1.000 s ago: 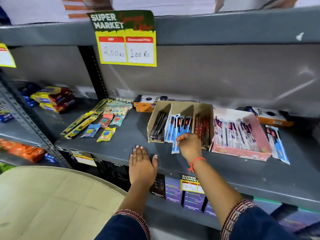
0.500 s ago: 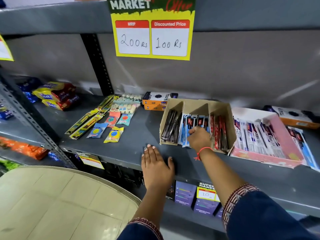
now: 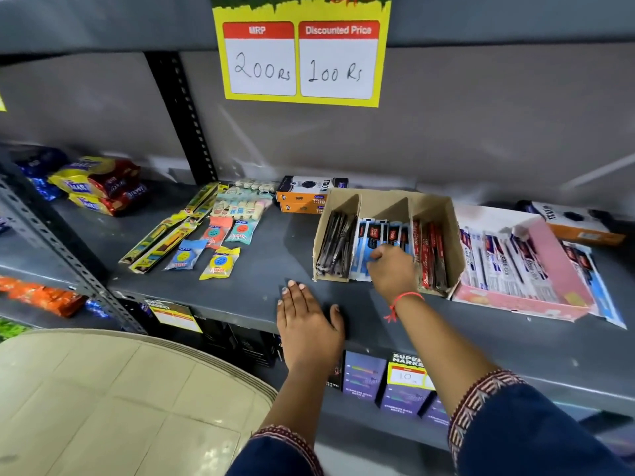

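Blue packs (image 3: 363, 257) lie in the middle slot of the box (image 3: 443, 214), pinched by the right hand (image 3: 393, 271) with curled fingers, while the left hand (image 3: 305, 321) rests flat on the shelf (image 3: 254, 280), so a hard tug may drag the unheld box.

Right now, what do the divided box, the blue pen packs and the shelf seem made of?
Divided box: plain brown cardboard, matt, raw cut edges. Blue pen packs: likely glossy plastic wrap, catching light. Shelf: probably grey painted metal, faint sheen, thin edge.
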